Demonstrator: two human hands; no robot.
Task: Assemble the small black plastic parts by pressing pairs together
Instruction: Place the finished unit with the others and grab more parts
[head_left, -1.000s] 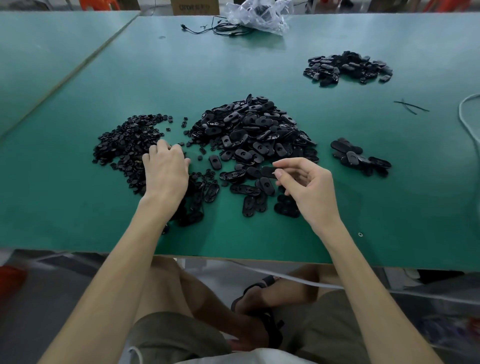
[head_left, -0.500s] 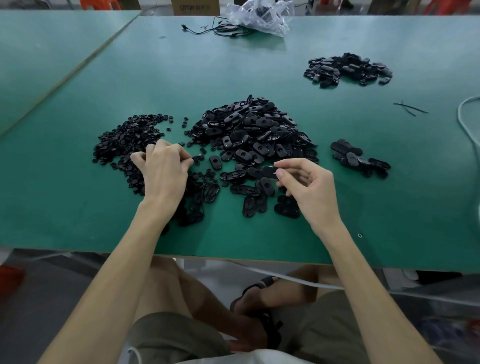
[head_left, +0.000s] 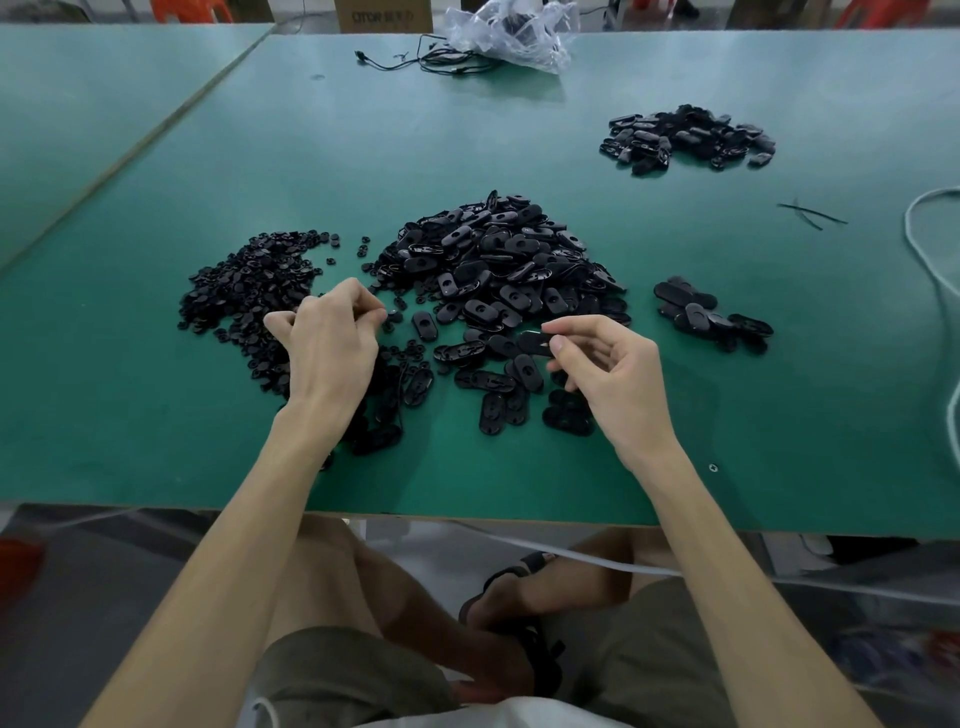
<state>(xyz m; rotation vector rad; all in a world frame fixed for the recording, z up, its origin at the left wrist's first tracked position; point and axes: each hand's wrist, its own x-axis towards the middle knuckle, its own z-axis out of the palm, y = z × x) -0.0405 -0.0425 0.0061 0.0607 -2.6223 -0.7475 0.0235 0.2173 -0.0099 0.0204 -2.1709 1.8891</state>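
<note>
Two hands near big parts pile (head_left: 498, 260): R hand (head_left: 618, 374) w/ pinch on oval part (head_left: 535, 343); L hand (head_left: 327, 348) in curl, contents unclear.

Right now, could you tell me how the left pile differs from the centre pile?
The left pile holds small roundish bits; the centre pile holds larger oval shells. The left pile lies spread and low; the centre pile heaps higher. The left hand is at the left pile's edge; the right hand pinches a shell near the centre pile. Both are black plastic on the green table.
</note>
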